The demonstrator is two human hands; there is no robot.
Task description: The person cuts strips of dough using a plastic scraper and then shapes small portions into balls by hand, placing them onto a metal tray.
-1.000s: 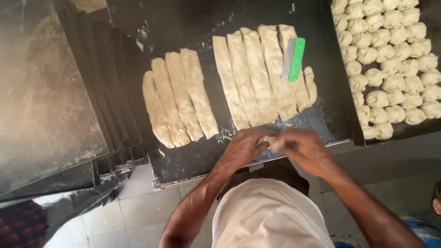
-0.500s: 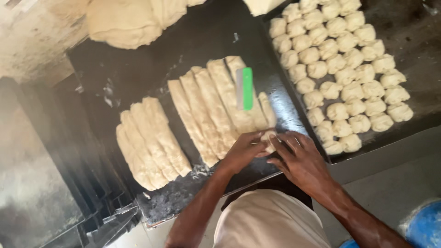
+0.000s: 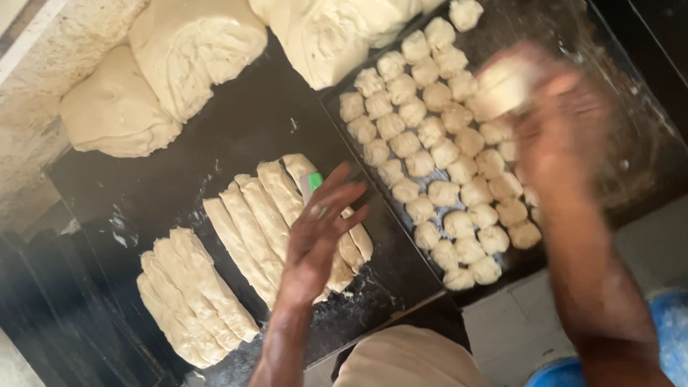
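My left hand (image 3: 319, 229) hovers open, fingers spread, over a row of long dough strips (image 3: 254, 222) on a black worktop (image 3: 236, 129). A green and white scraper (image 3: 312, 186) lies on those strips just beyond my fingertips. My right hand (image 3: 555, 129) is blurred with motion above a black tray (image 3: 616, 165) and holds a small dough piece (image 3: 502, 86) over several rows of dough balls (image 3: 437, 150). A second group of dough strips (image 3: 190, 294) lies at the lower left.
Large mounds of dough (image 3: 193, 54) sit at the back of the worktop beside a rough pale wall (image 3: 36, 93). A blue container (image 3: 645, 351) shows at the lower right, over grey floor tiles (image 3: 516, 330). My pale apron (image 3: 408, 358) fills the bottom centre.
My hands were together at the worktop's near edge working a dough piece. The right hand has now swung up over the tray with it, and the left has opened over the strips.
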